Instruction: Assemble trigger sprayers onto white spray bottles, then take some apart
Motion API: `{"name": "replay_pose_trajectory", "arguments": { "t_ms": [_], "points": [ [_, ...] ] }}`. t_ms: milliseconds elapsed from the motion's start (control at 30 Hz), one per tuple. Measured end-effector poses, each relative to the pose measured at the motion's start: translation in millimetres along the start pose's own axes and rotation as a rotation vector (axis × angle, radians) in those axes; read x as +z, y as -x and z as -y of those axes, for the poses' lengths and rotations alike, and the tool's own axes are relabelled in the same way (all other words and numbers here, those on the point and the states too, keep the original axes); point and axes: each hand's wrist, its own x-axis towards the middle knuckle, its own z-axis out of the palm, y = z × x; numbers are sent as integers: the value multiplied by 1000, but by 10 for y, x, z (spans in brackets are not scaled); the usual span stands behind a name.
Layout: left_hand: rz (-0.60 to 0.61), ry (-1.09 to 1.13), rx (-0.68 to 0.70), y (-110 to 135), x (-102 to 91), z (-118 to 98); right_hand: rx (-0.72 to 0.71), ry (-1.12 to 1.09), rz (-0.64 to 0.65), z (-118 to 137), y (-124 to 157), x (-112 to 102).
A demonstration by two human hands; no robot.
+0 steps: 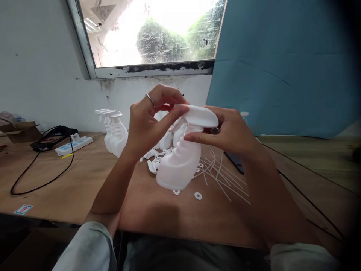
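A white spray bottle [180, 165] with its trigger head on is held up, tilted, above the table. My left hand [158, 113], with a ring on one finger, pinches the nozzle end of the head between thumb and fingers. Around the bottle's neck and the back of the head, my right hand [225, 130] is closed, its thumb lying across the neck. Behind the bottle lie loose white trigger parts [152, 160], partly hidden. To its right are several thin white tubes [222, 177], and a flat white washer [198, 195] rests in front.
More white spray bottles [115, 133] stand at the back left. A power strip [75, 146], a black cable [36, 191] and a cardboard box [21, 131] are farther left. A phone [235, 162] lies by my right forearm. A blue curtain [282, 67] hangs behind.
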Motion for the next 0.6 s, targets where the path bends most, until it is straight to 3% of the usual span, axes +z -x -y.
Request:
{"name": "replay_pose_trajectory", "arguments": {
  "t_ms": [133,267,467,600],
  "points": [
    [10,104,37,-19,-19,-9,-8,-22,-206,-44,6,-26],
    [172,209,152,-58,80,107,-12,-147,-380,-136,16,-68],
    [323,96,238,-82,221,191,-26,-147,-335,-133,31,-103],
    [385,106,354,-108,191,234,-195,-126,-298,-180,-15,-92]
  ]
}}
